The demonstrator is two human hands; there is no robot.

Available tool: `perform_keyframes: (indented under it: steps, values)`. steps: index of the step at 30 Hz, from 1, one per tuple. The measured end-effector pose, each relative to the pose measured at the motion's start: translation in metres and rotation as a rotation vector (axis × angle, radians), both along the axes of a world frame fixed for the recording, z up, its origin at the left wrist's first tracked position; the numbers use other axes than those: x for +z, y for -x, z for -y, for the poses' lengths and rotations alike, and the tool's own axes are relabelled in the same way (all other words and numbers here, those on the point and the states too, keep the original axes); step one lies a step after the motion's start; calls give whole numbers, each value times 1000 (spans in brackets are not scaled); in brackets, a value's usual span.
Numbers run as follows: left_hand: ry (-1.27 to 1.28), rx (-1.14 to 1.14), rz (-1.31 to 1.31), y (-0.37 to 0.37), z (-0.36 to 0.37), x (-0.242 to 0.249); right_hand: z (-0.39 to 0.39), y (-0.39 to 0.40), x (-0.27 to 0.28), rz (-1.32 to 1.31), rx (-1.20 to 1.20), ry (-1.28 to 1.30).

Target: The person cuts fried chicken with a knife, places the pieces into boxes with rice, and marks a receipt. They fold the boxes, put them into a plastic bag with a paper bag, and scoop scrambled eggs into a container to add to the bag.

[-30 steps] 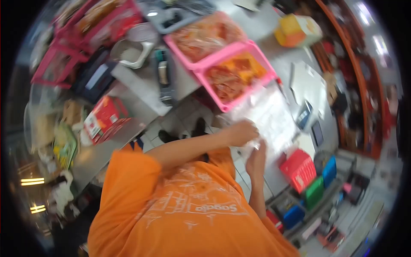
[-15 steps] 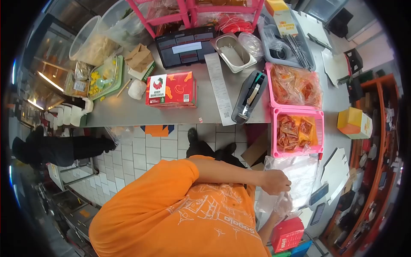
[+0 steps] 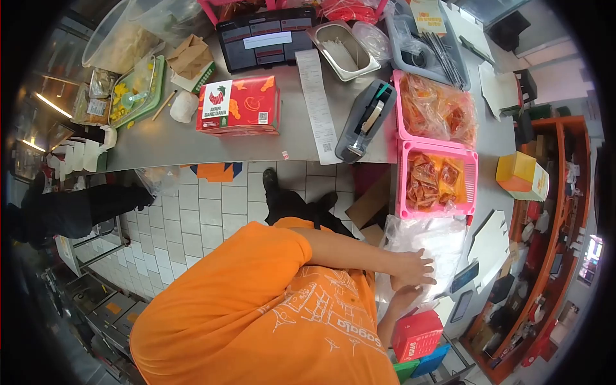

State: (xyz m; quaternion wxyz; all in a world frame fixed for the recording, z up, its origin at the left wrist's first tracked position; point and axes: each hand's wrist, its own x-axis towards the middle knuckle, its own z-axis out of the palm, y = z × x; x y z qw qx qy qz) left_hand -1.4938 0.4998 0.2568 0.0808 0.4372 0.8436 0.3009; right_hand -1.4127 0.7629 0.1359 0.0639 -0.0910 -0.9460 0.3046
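My left hand [image 3: 412,269] has its fingers spread over a stack of clear plastic bags [image 3: 443,240] on the side counter. Just below it is my right hand [image 3: 404,299], close to the lower edge of the bags. Its fingers are partly covered by the left hand, and I cannot see whether a bag is between them. A red box [image 3: 418,335] stands beside my right forearm. Above the bags sits a pink basket [image 3: 470,183] with sauce sachets [image 3: 431,186].
On the front counter are a red food box [image 3: 239,106], a long receipt [image 3: 316,106], a tape dispenser [image 3: 367,122], a tablet [image 3: 266,40] and a metal pan [image 3: 346,54]. Phones [image 3: 464,276] lie right of the bags. Another person in dark clothing [image 3: 83,208] is at far left.
My left hand has gone from closed fingers to spread ones over the bags. My right hand has drawn slightly left and up. The whole view has shifted a little.
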Motion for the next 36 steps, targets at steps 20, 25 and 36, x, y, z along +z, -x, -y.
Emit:
perform_keyframes:
  steps: [20, 25, 36]
  values:
    - [-124, 2, -174, 25, 28, -70, 13, 95, 83, -91, -283, 14]
    - [-184, -251, -203, 45, 44, -62, 37, 74, 73, -112, -418, -53]
    - [-537, -100, -125, 65, -19, -47, 123, 13, 66, -108, 257, -88]
